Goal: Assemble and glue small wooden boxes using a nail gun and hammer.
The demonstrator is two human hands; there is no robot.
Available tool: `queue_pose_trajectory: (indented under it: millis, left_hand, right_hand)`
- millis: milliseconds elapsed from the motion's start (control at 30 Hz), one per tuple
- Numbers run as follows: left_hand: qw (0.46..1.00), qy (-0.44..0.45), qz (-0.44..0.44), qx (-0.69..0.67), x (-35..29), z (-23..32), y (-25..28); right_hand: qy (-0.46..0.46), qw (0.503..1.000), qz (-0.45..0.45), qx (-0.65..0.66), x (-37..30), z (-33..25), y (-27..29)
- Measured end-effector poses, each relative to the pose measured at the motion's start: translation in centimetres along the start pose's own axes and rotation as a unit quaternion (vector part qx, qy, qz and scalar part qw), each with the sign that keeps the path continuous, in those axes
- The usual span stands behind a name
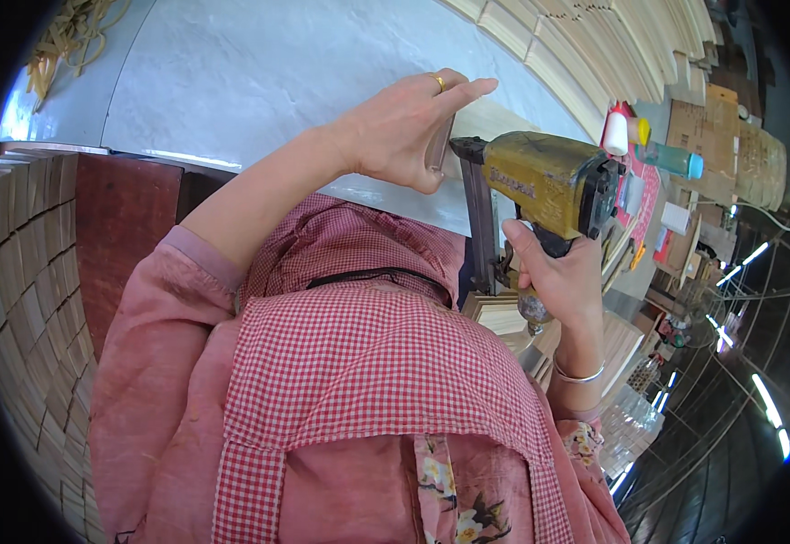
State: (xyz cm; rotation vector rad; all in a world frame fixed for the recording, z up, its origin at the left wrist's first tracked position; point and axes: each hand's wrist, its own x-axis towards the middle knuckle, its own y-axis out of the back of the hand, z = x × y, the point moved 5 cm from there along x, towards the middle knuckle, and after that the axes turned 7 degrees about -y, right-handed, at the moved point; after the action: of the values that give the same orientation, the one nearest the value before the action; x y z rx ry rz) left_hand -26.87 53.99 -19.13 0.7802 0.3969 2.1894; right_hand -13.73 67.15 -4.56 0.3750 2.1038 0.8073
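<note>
Table (232, 82) had pale blue-grey marbled top, pretty glossy, strip of glare (191, 160) along near edge, thin seam (127, 72) running across surface toward left end. Reddish-brown panel (123, 245) sat below near edge on left, with big bank of stacked wood pieces (28, 299) next to it. Cardboard boxes (708, 127) were off past right edge. Beyond those, place went dark: ribbed expanse (731, 480), roof or wall (couldn't tell), plus scattered white tube lights (765, 401).
</note>
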Motion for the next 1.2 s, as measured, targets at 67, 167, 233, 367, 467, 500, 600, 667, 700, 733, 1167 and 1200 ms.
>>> queue_pose_trajectory:
  millis: [67, 167, 233, 367, 467, 500, 600, 667, 700, 733, 1167, 1200]
  left_hand:
    - [1.0, -0.002, 0.002, 0.003, 0.0, 0.0, -0.1]
    - [1.0, -0.003, 0.003, -0.002, 0.1, 0.0, 0.0]
    - [1.0, -0.004, 0.005, -0.005, 0.1, 0.1, 0.2]
    - [0.999, -0.001, 0.013, -0.051, -0.6, -0.6, 0.5]
    - [0.989, 0.071, 0.042, -0.121, -0.7, -1.7, 0.7]
    - [0.972, 0.14, 0.067, -0.177, -0.8, -2.5, 0.8]
    - [0.912, 0.273, 0.116, -0.285, -0.9, -3.7, 0.6]
    - [0.897, 0.327, 0.096, -0.28, 0.2, -3.4, 0.3]
    - [0.889, 0.355, 0.087, -0.276, 0.6, -3.3, 0.1]
    - [0.88, 0.382, 0.077, -0.273, 0.8, -3.4, -0.1]
    - [0.865, 0.395, 0.102, -0.293, 1.0, -3.3, -0.5]
    - [0.867, 0.394, 0.102, -0.289, 0.9, -3.4, -0.5]
  right_hand:
    - [-0.052, 0.998, -0.004, -0.024, 0.0, 0.1, 0.1]
    - [0.014, 0.999, 0.005, -0.031, 0.6, -0.1, 0.2]
    - [0.081, 0.996, 0.014, -0.038, 0.8, -0.3, 0.4]
    - [0.087, 0.995, 0.002, -0.048, 1.3, -0.5, 0.8]
    - [0.086, 0.996, 0.006, -0.039, 1.4, -1.0, 1.5]
    - [0.079, 0.996, 0.015, -0.025, 1.3, -1.1, 1.8]
    - [0.067, 0.997, 0.034, 0.002, 1.6, -1.4, 2.6]
    - [0.056, 0.998, 0.034, 0.001, 2.2, -1.5, 2.9]
    - [0.049, 0.998, 0.034, 0.001, 2.6, -1.6, 2.9]
    - [0.043, 0.999, 0.034, 0.0, 3.0, -1.7, 3.0]
    - [0.093, 0.995, -0.005, 0.018, 5.6, -2.8, 2.9]
    - [0.091, 0.996, -0.008, 0.017, 5.7, -2.8, 2.9]
